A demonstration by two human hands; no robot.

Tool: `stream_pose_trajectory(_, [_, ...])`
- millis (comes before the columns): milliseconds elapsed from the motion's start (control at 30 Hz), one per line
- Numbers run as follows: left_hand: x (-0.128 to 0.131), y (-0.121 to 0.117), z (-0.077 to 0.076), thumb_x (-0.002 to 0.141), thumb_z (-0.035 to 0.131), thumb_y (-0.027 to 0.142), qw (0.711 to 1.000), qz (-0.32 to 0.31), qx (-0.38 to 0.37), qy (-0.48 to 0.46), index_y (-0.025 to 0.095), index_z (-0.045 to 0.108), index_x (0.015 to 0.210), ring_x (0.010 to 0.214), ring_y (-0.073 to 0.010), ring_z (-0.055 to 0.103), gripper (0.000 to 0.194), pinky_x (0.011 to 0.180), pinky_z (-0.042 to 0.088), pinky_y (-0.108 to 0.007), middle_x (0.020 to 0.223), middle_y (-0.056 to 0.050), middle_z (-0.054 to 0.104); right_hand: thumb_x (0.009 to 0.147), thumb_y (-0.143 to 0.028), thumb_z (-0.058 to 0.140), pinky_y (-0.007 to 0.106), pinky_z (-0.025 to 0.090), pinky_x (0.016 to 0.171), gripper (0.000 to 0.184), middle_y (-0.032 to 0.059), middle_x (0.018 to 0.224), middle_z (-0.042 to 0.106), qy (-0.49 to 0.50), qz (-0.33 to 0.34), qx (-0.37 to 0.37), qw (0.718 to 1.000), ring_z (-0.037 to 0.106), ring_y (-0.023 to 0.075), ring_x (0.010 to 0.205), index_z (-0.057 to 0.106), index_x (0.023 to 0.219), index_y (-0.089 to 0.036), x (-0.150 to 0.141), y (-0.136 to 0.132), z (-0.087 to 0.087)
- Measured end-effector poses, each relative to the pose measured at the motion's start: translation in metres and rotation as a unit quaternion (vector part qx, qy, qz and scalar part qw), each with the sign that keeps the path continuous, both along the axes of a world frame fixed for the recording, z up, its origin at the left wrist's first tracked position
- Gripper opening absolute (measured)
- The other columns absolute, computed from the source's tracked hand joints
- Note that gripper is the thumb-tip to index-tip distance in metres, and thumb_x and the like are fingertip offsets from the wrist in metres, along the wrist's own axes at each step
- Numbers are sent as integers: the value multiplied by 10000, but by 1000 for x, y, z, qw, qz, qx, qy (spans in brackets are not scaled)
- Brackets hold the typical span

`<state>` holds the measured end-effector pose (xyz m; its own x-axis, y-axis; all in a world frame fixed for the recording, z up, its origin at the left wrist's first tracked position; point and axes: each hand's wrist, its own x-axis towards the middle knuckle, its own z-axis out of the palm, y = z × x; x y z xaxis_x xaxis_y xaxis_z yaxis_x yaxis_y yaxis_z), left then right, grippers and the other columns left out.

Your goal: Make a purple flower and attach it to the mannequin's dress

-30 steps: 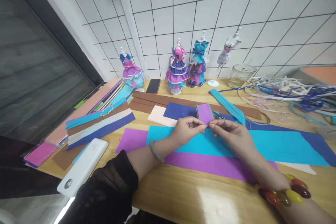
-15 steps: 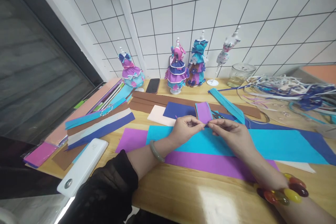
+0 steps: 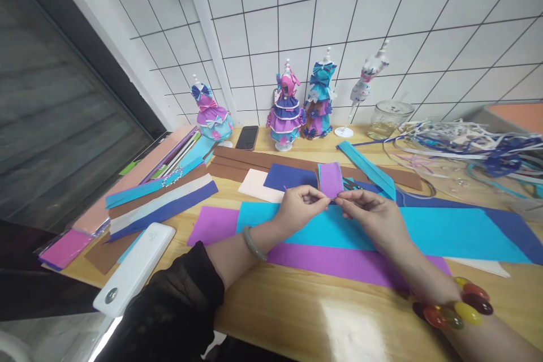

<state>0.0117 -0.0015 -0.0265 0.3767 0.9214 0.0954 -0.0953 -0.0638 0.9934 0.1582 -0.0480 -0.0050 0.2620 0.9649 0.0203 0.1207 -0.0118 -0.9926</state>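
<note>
My left hand (image 3: 303,207) and my right hand (image 3: 369,215) almost meet over the fabric strips, thumbs and forefingers pinched. Between the fingertips is the lower edge of a small purple fabric piece (image 3: 331,179) with turquoise along its side. What exactly lies in the pinch is mostly hidden. A thin purple end pokes out beside my left fingers. Under both hands stretches a wide turquoise fabric strip (image 3: 449,232), partly over a purple fabric strip (image 3: 322,263). Just behind my right fingers, dark scissors (image 3: 351,184) are partly covered.
Small dress forms in layered dresses (image 3: 285,113) and a bare dress form (image 3: 368,79) stand along the tiled wall. A glass jar (image 3: 388,120) and tangled ribbons (image 3: 479,144) are at right. Folded strips (image 3: 163,209), a phone (image 3: 247,138) and a white power bank (image 3: 134,271) lie leftward.
The small purple piece has shifted slightly and stands a little straighter above my fingertips. Both hands keep nearly the same place and pinch.
</note>
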Motion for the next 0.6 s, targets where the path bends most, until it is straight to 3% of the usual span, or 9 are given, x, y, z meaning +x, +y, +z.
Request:
stream_pose_trajectory(300, [3,1,3,601,702,270,998,-3,-23,-52,127,551,687,600,-99,584,225,616,467,-234,623,-1,590,524,-391,776,233,469,499,357,11,649,616,34,10,15,999,534,101,528,641,772,-173,0,1,-3])
stream_pose_trajectory(600, [1,1,-5,720,617,287,995,-17,94,18,136,593,836,677,-99,553,192,650,441,-230,741,-26,600,531,-421,765,212,469,485,391,18,690,614,39,11,24,999,540,103,576,632,805,-175,2,3,-9])
